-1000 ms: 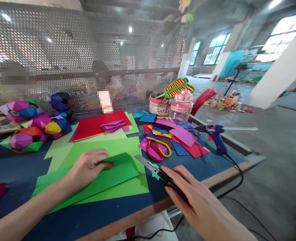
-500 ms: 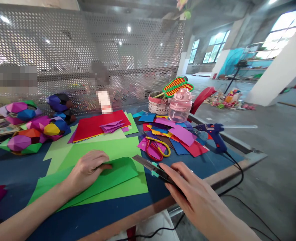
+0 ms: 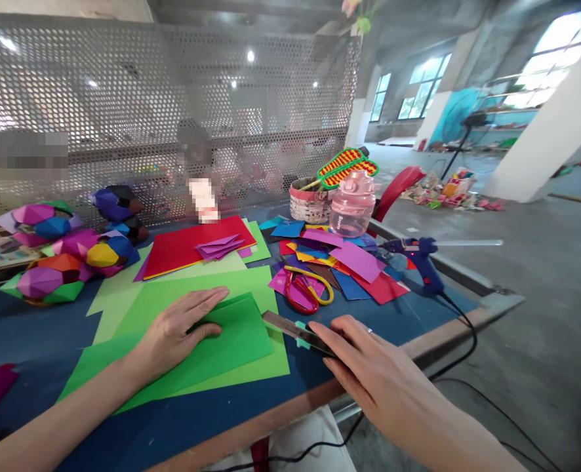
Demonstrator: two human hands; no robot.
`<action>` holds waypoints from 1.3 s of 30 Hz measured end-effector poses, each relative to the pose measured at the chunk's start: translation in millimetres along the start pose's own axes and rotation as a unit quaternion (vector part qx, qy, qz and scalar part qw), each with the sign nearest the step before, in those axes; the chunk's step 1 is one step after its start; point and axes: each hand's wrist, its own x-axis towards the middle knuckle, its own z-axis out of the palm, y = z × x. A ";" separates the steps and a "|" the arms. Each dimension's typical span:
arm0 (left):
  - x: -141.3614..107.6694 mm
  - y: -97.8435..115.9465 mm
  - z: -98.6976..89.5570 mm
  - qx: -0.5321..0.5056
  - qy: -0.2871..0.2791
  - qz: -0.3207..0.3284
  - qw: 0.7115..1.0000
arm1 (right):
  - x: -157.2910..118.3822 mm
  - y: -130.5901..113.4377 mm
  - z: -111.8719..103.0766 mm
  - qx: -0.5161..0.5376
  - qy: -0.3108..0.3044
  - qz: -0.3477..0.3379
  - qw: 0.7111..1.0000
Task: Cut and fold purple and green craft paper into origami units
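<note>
A darker green sheet of paper [image 3: 236, 347], folded over on itself, lies on lighter green sheets [image 3: 172, 295] on the table. My left hand [image 3: 182, 328] rests on its folded part, fingers stretched toward the upper right and thumb apart on the paper. My right hand [image 3: 369, 367] is closed around a utility knife [image 3: 305, 333] with a teal slider. Its blade is out and points left, the tip close to the fold's right edge. Scissors [image 3: 304, 292] with red and yellow handles lie just beyond the knife on paper scraps.
Coloured paper pieces [image 3: 359, 262] are heaped behind the scissors, near a pink bottle [image 3: 353, 206] and a basket [image 3: 310, 202]. A blue glue gun [image 3: 425, 262] with its cord sits at the right edge. Red sheets [image 3: 192, 246] lie behind; folded paper balls [image 3: 49, 282] stand left.
My left hand's fingers have straightened from a curled grip and moved slightly right. The green fold lies flatter, its raised curve gone. My right hand still holds the knife, almost unmoved.
</note>
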 end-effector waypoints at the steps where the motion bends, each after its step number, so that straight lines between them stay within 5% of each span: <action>1: 0.3 -0.1 0.1 0.000 -0.011 0.006 1.000 | 0.3 0.6 -0.6 -0.003 -0.007 0.000 1.000; 5: 1.5 -0.1 0.4 -0.006 -0.033 0.018 0.999 | -0.4 2.3 -4.3 -0.008 -0.035 0.005 0.999; 11: 0.6 6.0 -3.4 -0.076 0.023 0.053 0.995 | 0.7 5.2 -6.4 -0.009 -0.037 0.001 0.999; 19: -0.7 8.3 -7.4 -0.057 0.049 -0.009 0.997 | 1.7 -3.9 -6.5 -0.032 -0.050 -0.033 0.998; 31: 7.9 4.4 5.5 -0.038 -0.025 -0.086 0.995 | -11.1 -14.8 -15.0 -0.049 -0.047 -0.055 0.996; 39: 10.1 4.3 -1.8 0.017 -0.034 -0.128 0.991 | 12.1 -5.3 -12.7 -0.061 -0.076 -0.083 0.992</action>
